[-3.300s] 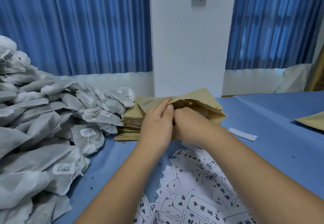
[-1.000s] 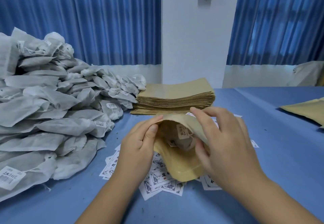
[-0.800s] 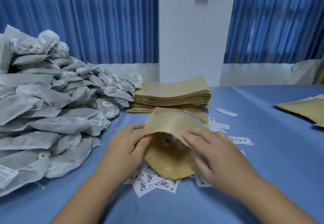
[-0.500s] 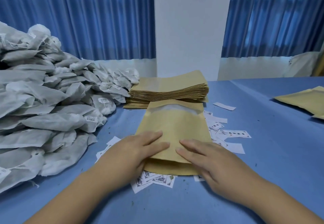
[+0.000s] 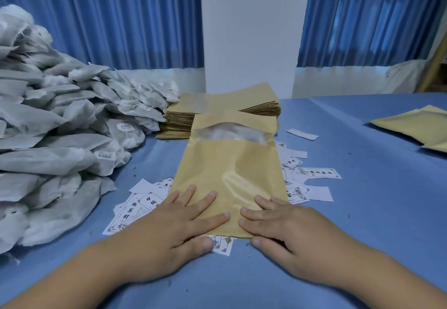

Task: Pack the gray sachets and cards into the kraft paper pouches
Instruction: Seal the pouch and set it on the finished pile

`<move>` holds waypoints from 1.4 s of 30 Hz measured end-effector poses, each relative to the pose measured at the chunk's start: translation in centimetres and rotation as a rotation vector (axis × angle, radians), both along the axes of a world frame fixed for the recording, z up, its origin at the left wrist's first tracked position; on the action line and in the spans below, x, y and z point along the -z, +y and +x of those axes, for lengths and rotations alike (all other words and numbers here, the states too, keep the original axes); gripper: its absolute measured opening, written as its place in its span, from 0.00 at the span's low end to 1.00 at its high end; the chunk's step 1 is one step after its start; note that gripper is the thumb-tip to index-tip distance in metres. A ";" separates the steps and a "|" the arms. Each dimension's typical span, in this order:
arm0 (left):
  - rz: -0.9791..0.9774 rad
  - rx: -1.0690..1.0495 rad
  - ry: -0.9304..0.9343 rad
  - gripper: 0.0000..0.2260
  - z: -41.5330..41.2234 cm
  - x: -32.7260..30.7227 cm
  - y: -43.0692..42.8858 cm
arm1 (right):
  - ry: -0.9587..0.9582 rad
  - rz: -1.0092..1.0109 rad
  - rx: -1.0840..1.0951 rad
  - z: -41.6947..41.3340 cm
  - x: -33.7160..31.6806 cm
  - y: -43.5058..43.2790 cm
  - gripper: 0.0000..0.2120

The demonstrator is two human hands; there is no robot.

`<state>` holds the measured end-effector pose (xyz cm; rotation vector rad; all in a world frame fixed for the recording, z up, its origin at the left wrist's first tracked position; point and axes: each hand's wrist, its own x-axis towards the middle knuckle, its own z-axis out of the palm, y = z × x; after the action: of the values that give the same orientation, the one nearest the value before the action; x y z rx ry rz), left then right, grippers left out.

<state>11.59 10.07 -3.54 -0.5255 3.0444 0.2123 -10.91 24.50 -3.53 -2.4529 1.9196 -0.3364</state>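
A kraft paper pouch [image 5: 229, 163] with a clear window lies flat on the blue table, over scattered printed cards [image 5: 314, 173]. My left hand [image 5: 179, 224] presses flat on the pouch's near left corner with straight fingers. My right hand [image 5: 278, 224] presses flat on its near right corner. Something pale shows through the window. A big heap of gray sachets [image 5: 60, 144] fills the left side. A stack of flat kraft pouches [image 5: 225, 105] sits just behind the pouch.
More kraft pouches [image 5: 416, 124] lie at the right edge of the blue table [image 5: 362, 212]. A white pillar [image 5: 251, 30] and blue curtains [image 5: 108, 18] stand behind. Loose card strips [image 5: 302, 134] lie right of the stack.
The pouch, held open and upright in both hands a second ago, now lies flat on the cards. Both hands have slid down to its near end and press on it.
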 end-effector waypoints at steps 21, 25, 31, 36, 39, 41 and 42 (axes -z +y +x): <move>0.044 -0.058 0.327 0.25 0.1 0.2 0.0 | 0.101 -0.391 0.127 1.9 -0.4 0.5 0.13; 0.031 -0.042 0.323 0.22 0.1 0.3 0.2 | 0.130 -0.261 0.098 1.6 -0.9 0.9 0.13; 0.058 -0.076 0.335 0.25 0.1 0.2 0.4 | 0.234 -0.393 0.096 2.2 -0.5 0.8 0.05; -0.024 -0.049 0.302 0.19 0.3 -0.2 0.5 | -0.008 -0.430 0.185 2.0 -0.6 0.5 0.14; -0.041 -0.035 0.338 0.19 0.6 -0.5 0.5 | -0.078 -0.375 0.225 1.8 -0.5 0.4 0.14; -0.040 -0.035 0.371 0.20 1.0 -0.8 0.6 | -0.138 -0.378 0.257 1.6 -0.4 0.4 0.12; -0.033 -0.039 0.386 0.21 1.2 -1.1 0.8 | -0.168 -0.383 0.268 1.5 -0.5 0.4 0.11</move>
<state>12.79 10.85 -2.42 -0.6101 3.4183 0.2968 -9.41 24.92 -3.05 -2.2603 2.2865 -0.9659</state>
